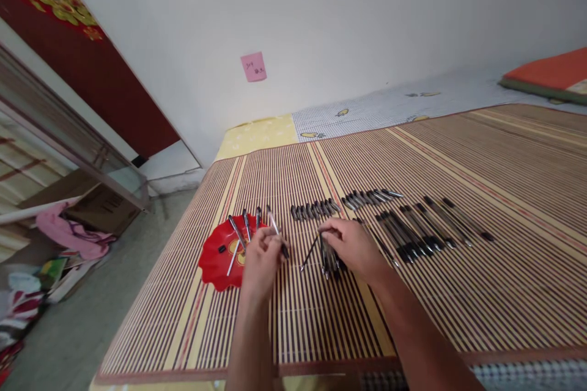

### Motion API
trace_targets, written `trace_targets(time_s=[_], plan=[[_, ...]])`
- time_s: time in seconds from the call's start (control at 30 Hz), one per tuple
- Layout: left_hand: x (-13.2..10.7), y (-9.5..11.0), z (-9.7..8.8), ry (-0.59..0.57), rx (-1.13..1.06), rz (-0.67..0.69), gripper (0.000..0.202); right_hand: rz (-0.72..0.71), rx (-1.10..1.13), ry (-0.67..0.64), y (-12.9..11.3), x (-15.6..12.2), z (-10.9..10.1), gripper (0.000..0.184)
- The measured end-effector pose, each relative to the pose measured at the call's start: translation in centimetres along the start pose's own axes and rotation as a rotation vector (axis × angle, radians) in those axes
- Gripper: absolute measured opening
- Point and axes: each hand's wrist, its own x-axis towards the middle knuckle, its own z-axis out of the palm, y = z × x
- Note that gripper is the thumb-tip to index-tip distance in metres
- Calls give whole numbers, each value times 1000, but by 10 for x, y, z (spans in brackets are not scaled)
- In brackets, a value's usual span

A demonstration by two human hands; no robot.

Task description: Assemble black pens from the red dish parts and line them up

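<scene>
My left hand (262, 255) is closed around a pen (273, 220) with a clear barrel and a black end, beside the right rim of a red scalloped plate (211, 264). My right hand (351, 245) pinches a thin dark pen (310, 253), its tip slanting down to the left. Under the right fingers lies a bunch of pens (329, 263), partly hidden by the hand. On the plate rest several pens (236, 229), a white stick (233, 258) and a small black cap (222, 249).
Pen caps (314, 210) form a row behind my hands, with another row of dark pieces (371, 197) beside it. More pens (413, 232) lie side by side at right on the striped mat (518, 195). A pink note (254, 67) is on the wall.
</scene>
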Motion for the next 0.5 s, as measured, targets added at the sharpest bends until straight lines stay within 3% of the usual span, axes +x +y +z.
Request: trace_targets(time_s=[0.1,0.2,0.37,0.5], plan=[[0,9,-16,60,-315,-13,32,-73,-218,-149,-12,-2,14,27],[2,9,-22,60,-458,-41,35,-92,-373,-270,-23,-7,33,28],[2,7,-18,19,-526,-89,34,-67,-630,-285,-29,-18,61,12],[1,10,-15,25,-546,-94,35,-115,-674,-254,-27,-21,69,17]])
